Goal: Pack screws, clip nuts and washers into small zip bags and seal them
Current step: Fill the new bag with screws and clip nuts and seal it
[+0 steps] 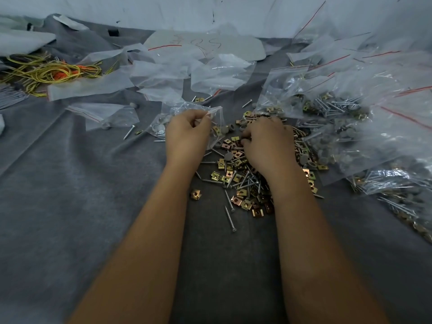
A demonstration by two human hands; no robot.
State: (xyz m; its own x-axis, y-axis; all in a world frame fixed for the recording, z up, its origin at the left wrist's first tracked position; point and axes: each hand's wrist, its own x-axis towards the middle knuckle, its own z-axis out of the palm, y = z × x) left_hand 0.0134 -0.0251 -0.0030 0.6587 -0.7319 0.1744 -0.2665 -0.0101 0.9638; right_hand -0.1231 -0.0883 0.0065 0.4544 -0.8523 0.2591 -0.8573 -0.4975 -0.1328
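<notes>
A loose pile of brass clip nuts (pixel 243 197), silver screws (pixel 230 217) and grey round washers (pixel 228 156) lies on the grey cloth (pixel 70 183) in the middle. My left hand (pixel 187 134) pinches the mouth of a small clear zip bag (pixel 187 108) that holds a few washers and screws. My right hand (pixel 268 143) rests on the pile with its fingers curled down among the clip nuts; what it holds is hidden.
Filled zip bags (pixel 350 118) with red seal lines are heaped at the right. Empty bags (pixel 163 73) lie behind the hands and one (pixel 105 115) at the left. Yellow and orange wire ties (pixel 51 71) sit at the far left.
</notes>
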